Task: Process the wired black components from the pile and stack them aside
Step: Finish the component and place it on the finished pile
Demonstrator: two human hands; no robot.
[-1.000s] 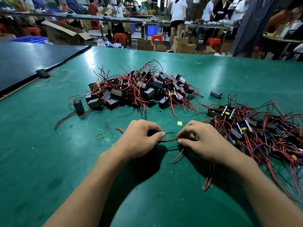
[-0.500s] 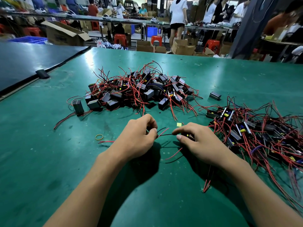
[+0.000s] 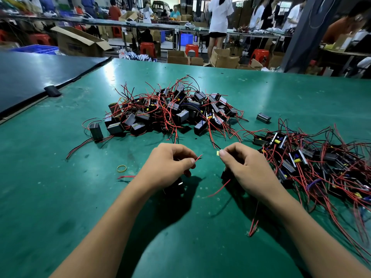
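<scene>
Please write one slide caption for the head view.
Left hand pinches a red wire, right hand a black wire, before a pile of wired black components.

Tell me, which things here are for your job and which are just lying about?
For the job: middle pile, right-side stack, red wire pinched by the left hand, black wire pinched by the right hand.
Just lying about: rubber band, red stool, cardboard box.
</scene>
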